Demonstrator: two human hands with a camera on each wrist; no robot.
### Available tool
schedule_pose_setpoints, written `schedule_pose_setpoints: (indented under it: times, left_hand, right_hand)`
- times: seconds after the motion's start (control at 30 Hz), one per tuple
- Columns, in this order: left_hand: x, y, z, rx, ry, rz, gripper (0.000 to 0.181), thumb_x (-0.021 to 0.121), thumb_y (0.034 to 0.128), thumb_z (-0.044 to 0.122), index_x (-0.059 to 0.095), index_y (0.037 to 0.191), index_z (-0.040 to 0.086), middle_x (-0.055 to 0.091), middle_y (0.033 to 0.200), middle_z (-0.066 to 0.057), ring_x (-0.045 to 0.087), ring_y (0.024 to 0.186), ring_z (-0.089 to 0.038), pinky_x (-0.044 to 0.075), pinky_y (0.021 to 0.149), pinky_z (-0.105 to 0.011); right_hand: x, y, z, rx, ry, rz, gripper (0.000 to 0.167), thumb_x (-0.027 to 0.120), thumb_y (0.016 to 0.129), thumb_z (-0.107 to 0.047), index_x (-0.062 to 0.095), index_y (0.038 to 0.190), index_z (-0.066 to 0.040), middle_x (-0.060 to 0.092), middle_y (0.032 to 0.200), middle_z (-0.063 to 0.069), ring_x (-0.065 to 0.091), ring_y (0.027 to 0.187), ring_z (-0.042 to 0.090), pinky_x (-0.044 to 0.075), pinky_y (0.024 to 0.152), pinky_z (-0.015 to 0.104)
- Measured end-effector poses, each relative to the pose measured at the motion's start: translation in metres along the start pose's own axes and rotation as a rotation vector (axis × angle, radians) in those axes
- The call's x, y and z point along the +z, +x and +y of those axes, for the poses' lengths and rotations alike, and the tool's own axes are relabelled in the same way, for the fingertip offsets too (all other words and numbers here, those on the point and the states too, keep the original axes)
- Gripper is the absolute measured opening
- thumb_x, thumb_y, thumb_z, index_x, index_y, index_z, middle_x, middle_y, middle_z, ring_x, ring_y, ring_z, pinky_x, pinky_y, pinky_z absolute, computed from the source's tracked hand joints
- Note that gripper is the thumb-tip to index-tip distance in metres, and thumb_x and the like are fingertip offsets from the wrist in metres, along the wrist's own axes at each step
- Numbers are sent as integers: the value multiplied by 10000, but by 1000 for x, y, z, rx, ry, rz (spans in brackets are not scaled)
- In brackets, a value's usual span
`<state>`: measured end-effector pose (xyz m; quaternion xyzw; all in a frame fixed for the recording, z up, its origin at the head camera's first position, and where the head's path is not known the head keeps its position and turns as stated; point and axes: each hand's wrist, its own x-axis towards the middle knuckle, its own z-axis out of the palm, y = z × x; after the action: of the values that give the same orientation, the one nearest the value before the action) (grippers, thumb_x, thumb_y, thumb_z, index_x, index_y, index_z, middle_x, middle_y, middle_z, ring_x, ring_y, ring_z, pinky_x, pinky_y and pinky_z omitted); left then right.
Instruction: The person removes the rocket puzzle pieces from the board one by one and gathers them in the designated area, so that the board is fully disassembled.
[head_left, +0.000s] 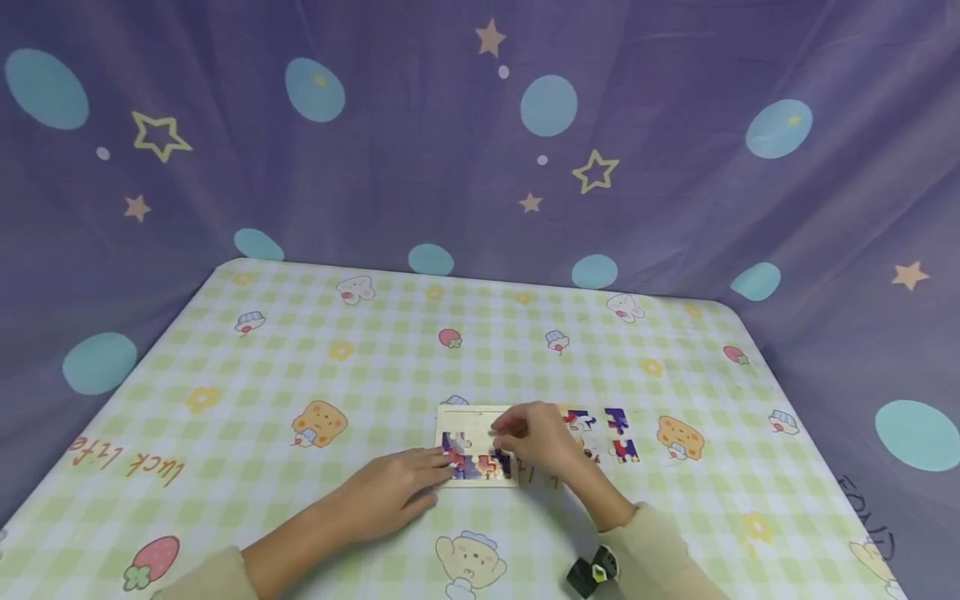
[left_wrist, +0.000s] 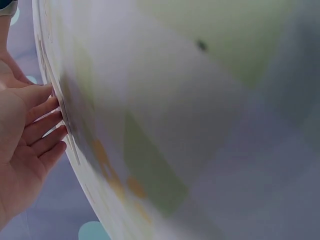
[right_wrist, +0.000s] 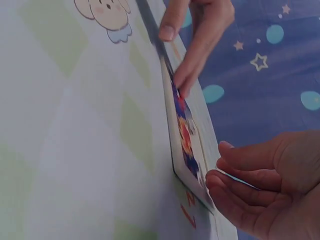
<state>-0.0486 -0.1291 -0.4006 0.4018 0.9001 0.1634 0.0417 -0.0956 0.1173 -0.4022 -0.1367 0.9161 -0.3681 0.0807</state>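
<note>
A shallow pale puzzle board (head_left: 480,484) lies on the table, with several joined jigsaw pieces (head_left: 467,468) along its near side and left corner. My left hand (head_left: 390,492) rests at the board's left edge, its fingers fairly straight and the tips touching the board; the left wrist view shows this hand (left_wrist: 25,135) from the palm side. Over the board's right part hovers my right hand (head_left: 542,437). In the right wrist view that hand (right_wrist: 265,185) has loosely bent fingers and thumb close to the board, and no piece shows between them.
Several loose jigsaw pieces lie right of the board, among them a purple one (head_left: 617,420) and a red-and-blue one (head_left: 624,451); my right hand partly hides others. A green-and-white checked cloth (head_left: 390,375) covers the table. Behind it hangs a purple curtain (head_left: 420,167).
</note>
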Motion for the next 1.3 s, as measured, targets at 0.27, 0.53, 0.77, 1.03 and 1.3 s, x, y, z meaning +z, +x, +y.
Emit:
schedule_pose_setpoints:
  times: [0.27, 0.53, 0.77, 1.03, 1.3]
  left_hand:
    - [0, 1, 0, 3, -10, -28, 358, 598, 931, 209, 628, 1272, 102, 597, 1366, -73, 572, 1266, -263, 478, 1060, -436]
    - [2, 2, -2, 21, -21, -30, 339, 593, 940, 197, 639, 1264, 108, 604, 1360, -62, 576, 1263, -265, 490, 1048, -435]
    - [2, 2, -4, 32, -5, -15, 337, 602, 933, 192, 644, 1256, 107, 608, 1355, -64, 582, 1255, -264, 495, 1040, -437]
    - [2, 2, -5, 42, 12, -12, 330, 606, 929, 195, 651, 1246, 112, 617, 1341, -61, 592, 1245, -253, 497, 1040, -431]
    - [1, 1, -3, 51, 23, 4, 325, 610, 924, 197, 659, 1235, 116, 619, 1336, -65, 602, 1230, -263, 504, 1031, -428]
  right_hand:
    - [17, 8, -10, -47, 14, -70, 156, 749, 813, -93, 738, 968, -76, 736, 905, 52, 647, 773, 97, 545, 699, 184]
    - [26, 10, -18, -127, -6, -88, 236, 758, 797, -65, 726, 1030, -78, 729, 984, 66, 664, 853, 164, 555, 745, 207]
    - [26, 10, -23, -101, 30, -93, 291, 764, 808, -121, 703, 1084, -51, 724, 1009, 92, 663, 871, 200, 566, 755, 258]
    - [25, 12, -26, -16, 152, -105, 324, 748, 824, -118, 669, 1125, -27, 721, 1006, 103, 670, 875, 185, 581, 780, 272]
    - [28, 12, -23, -45, 187, -64, 242, 733, 823, -57, 692, 1058, -14, 730, 939, 114, 680, 806, 162, 555, 695, 162]
